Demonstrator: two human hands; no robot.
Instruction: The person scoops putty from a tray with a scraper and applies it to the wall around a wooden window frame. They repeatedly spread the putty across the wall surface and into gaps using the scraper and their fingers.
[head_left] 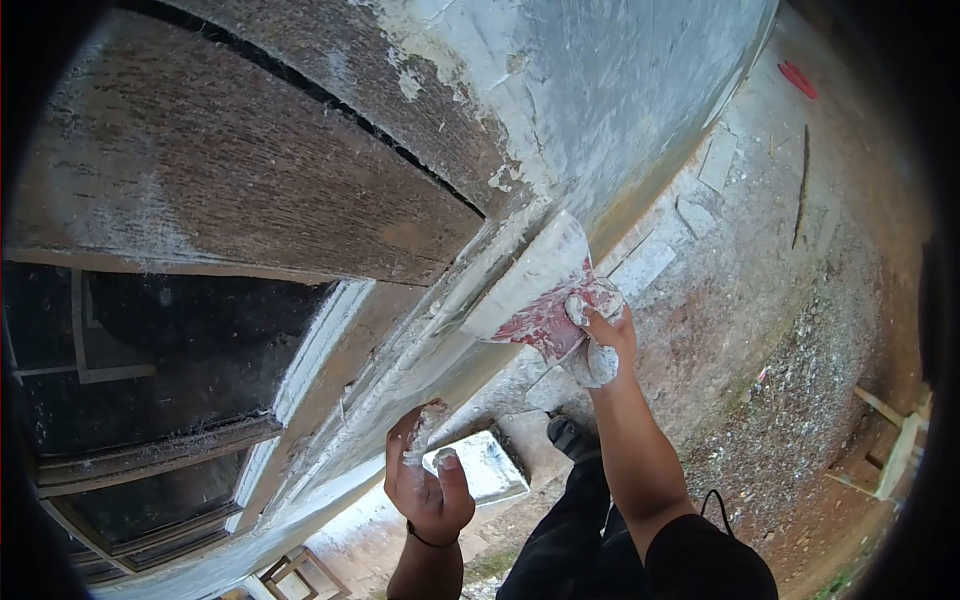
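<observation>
the right hand (607, 330) clutched a red plastic spreader (538, 295), its edge apparently against the wall ledge (400, 342); too steep a tilt could have shed white paste (535, 262). the left hand (428, 482) curled loosely, fingers apart, smeared.

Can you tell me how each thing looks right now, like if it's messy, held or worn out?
Right hand: closed on the scraper, smeared white.
Scraper: held tilted, white streaks over red.
Left hand: fingers curled, thumb apart, white smears.
Wall: patchy, peeling near the wood.
Wooden panel: worn, whitish marks.
Dark shoe: on the ground.
Red thing: lying on the ground.
</observation>
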